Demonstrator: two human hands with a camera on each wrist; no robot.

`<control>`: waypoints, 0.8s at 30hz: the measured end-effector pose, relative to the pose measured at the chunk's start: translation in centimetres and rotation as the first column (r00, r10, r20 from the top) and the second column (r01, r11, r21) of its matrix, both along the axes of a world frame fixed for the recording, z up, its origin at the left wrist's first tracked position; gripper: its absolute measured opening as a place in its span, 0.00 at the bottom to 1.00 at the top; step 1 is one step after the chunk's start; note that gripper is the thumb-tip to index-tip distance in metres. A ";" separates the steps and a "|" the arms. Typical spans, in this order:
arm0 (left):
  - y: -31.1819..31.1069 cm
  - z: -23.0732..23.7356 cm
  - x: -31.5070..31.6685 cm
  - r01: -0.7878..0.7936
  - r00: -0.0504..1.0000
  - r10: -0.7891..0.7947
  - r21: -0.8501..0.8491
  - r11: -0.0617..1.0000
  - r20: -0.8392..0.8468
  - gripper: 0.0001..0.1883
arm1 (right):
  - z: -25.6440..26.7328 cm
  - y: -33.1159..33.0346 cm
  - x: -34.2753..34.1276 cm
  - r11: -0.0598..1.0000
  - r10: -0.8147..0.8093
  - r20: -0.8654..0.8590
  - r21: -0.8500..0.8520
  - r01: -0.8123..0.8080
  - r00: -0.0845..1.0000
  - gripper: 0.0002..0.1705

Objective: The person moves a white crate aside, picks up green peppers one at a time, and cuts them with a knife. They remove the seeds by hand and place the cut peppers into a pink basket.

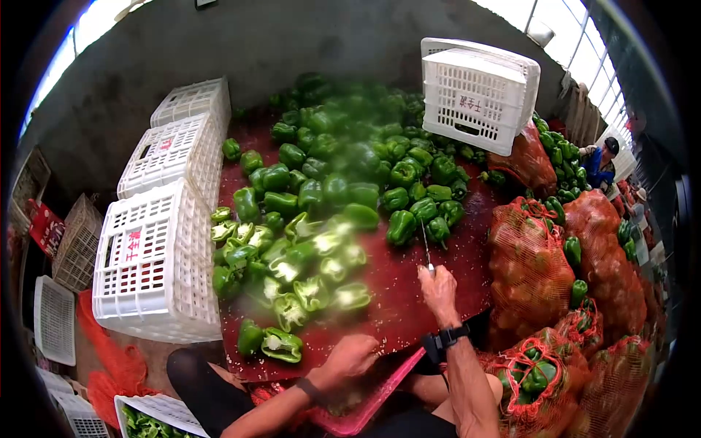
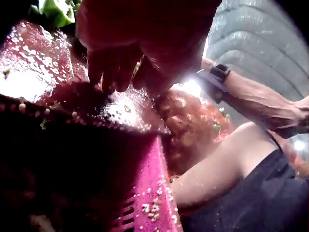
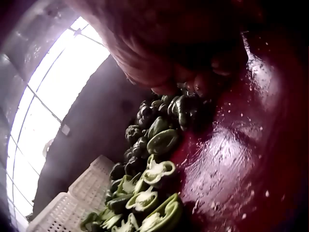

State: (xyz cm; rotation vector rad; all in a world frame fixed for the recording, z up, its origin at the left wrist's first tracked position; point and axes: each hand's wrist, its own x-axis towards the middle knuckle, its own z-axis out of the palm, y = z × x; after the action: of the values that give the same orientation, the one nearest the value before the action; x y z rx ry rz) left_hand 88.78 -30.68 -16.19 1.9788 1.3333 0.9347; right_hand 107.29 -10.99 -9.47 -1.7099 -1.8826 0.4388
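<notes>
My right hand (image 1: 439, 292) grips the handle of a knife (image 1: 426, 247), its thin blade pointing away toward whole green peppers (image 1: 401, 228) on the red tabletop (image 1: 398, 292). Loosely curled and with nothing visible in it, my left hand (image 1: 353, 356) is at the table's front edge, right of a halved pepper (image 1: 282, 345). In the left wrist view that hand (image 2: 145, 43) has its fingers bent down over the wet red surface. Cut peppers with pale cores (image 3: 157, 170) show below my right hand (image 3: 169, 43) in the right wrist view; the knife is hidden there.
Stacked white crates (image 1: 157, 255) flank the table's left side; another white crate (image 1: 478, 95) stands at the back right. Red net sacks (image 1: 529, 266) of peppers line the right. A pink crate (image 1: 369, 405) is below the front edge. A person (image 1: 602, 162) is far right.
</notes>
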 end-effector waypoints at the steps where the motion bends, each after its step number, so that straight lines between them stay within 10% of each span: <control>1: -0.4 0.6 0.1 -0.045 0.996 0.049 -0.060 0.997 0.075 0.15 | 0.5 1.2 -0.4 0.999 -0.020 0.029 -0.044 0.021 0.999 0.26; 6: 1.7 3.1 -2.3 -0.247 0.956 0.224 0.108 0.963 0.187 0.17 | -0.7 5.5 -2.4 0.997 -0.025 0.126 -0.071 0.035 0.992 0.24; 15: 6.9 0.7 -6.3 -0.281 0.885 0.365 0.292 0.914 -0.289 0.18 | 0.1 -0.2 -2.4 0.940 0.314 0.346 0.014 -0.340 0.884 0.18; 24: 9.9 3.1 -6.5 -0.375 0.923 0.384 0.301 0.877 0.033 0.13 | 2.2 -6.9 0.1 0.940 0.230 -0.088 -0.236 -0.245 0.969 0.20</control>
State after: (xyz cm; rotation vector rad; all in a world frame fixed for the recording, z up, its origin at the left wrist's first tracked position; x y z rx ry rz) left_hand 82.30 -20.80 -13.08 1.9873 1.7218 1.3706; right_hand 107.34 -17.87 -7.24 -1.6020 -2.0699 0.8398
